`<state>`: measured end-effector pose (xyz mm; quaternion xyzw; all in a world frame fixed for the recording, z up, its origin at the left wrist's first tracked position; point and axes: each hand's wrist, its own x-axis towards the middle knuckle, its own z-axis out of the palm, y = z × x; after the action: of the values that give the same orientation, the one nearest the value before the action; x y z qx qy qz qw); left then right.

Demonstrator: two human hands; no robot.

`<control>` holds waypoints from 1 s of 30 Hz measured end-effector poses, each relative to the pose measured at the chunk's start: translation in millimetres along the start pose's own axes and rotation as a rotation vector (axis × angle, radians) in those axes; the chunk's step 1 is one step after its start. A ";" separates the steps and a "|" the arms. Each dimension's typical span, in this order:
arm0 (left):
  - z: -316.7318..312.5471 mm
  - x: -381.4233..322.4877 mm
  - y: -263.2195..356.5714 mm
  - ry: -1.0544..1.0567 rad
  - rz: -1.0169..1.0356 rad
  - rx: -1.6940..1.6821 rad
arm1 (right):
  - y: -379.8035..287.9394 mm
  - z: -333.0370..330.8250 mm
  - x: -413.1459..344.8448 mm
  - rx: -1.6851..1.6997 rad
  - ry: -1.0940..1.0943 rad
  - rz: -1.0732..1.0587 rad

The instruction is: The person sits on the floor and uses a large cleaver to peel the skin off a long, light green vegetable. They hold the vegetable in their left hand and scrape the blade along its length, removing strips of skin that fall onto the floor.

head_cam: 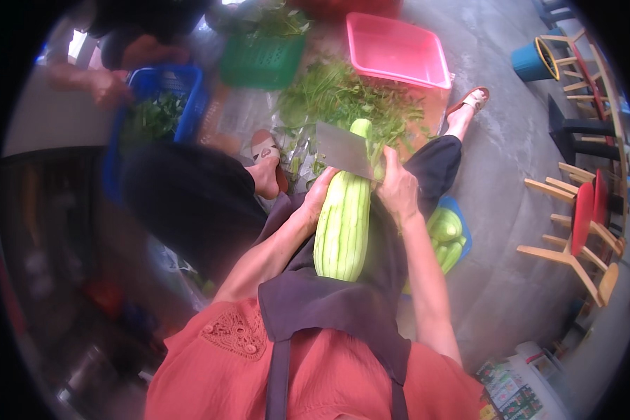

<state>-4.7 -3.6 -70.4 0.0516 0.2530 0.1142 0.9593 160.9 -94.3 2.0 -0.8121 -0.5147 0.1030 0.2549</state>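
Note:
A long pale-green gourd with darker lengthwise stripes lies over my lap, its narrow end pointing away from me. My left hand holds it along the left side. Flat across its upper part is the broad metal blade of a cleaver, gripped by my right hand on the right. The cleaver's handle is hidden in my fingers. Whether the edge has cut into the flesh, I cannot tell. Beyond the blade, the gourd's rounded tip shows.
Loose leafy greens cover the floor ahead, near a pink plastic tub and a green basket. Another person's hand is at a blue basket of greens. More gourds lie by my right leg; wooden chairs stand right.

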 end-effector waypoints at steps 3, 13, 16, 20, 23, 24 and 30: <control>12.5 -4.2 3.7 -0.074 -0.088 -0.146 | 5.9 -0.1 6.8 -0.001 -0.042 0.034; 17.3 -7.3 4.5 0.010 -0.149 -0.061 | 17.6 10.3 21.2 -0.021 0.062 -0.014; 8.8 -3.2 8.2 -0.046 -0.179 -0.085 | 15.4 0.5 31.3 0.007 0.041 0.027; 1.6 -6.4 5.2 0.002 -0.036 -0.030 | -2.7 -1.2 6.8 0.019 0.029 -0.209; 6.2 -14.2 4.6 0.026 -0.054 0.009 | -4.1 -0.9 6.7 -0.029 -0.026 -0.139; -10.2 -4.5 2.0 -0.033 -0.117 -0.079 | -2.0 -1.7 13.0 -0.042 -0.020 -0.100; 5.9 -8.9 5.8 -0.026 -0.092 -0.059 | -5.7 -13.5 19.1 -0.045 -0.062 -0.095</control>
<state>-10.5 -0.4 -60.2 0.0131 0.2393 0.0766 0.9678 170.8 -79.5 18.2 -0.7887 -0.5626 0.1043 0.2249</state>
